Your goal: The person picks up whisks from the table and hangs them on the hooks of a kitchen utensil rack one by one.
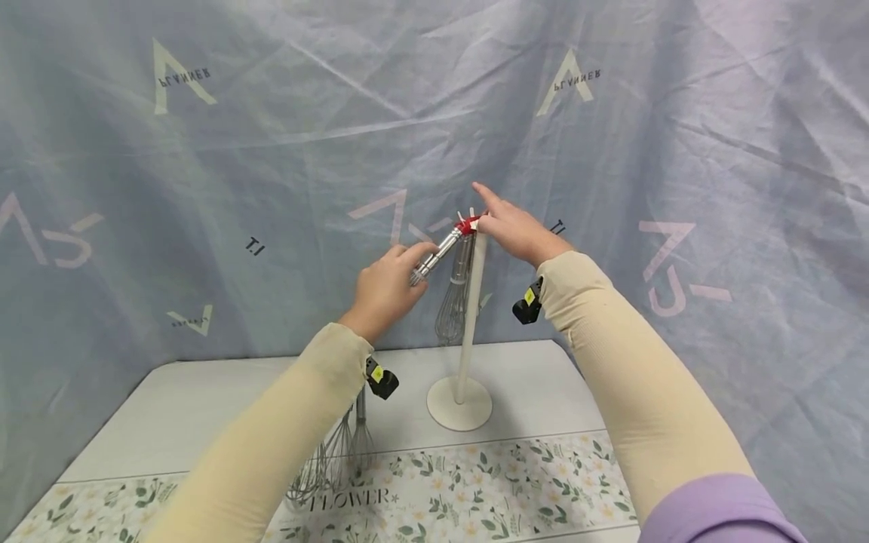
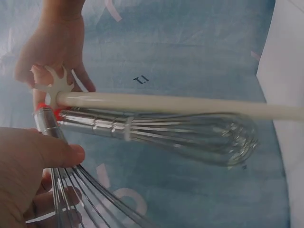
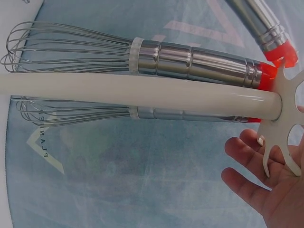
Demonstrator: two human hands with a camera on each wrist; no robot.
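Note:
My left hand [image 1: 388, 290] grips a steel whisk [image 1: 440, 253], which slants up to the right. Its red-banded handle end meets a hook at the top of the white stand [image 1: 473, 302]. In the left wrist view, its wires [image 2: 64, 185] fan out below my fingers. On the hook ring [image 3: 275, 128] of the stand, my right hand [image 1: 514, 230] has its thumb and some fingers about the prongs, while one finger points up and away. Two whisks hang beside the post, one nearer [image 3: 194, 61] and one partly behind it [image 3: 166, 114].
Several whisks [image 1: 349, 437] are on the table under my left forearm, partly hidden by it. The stand's round base [image 1: 444, 411] sits on the white tabletop [image 1: 529, 377] behind a floral mat [image 1: 516, 483]. A grey-blue printed cloth [image 1: 305, 166] encloses the back and sides.

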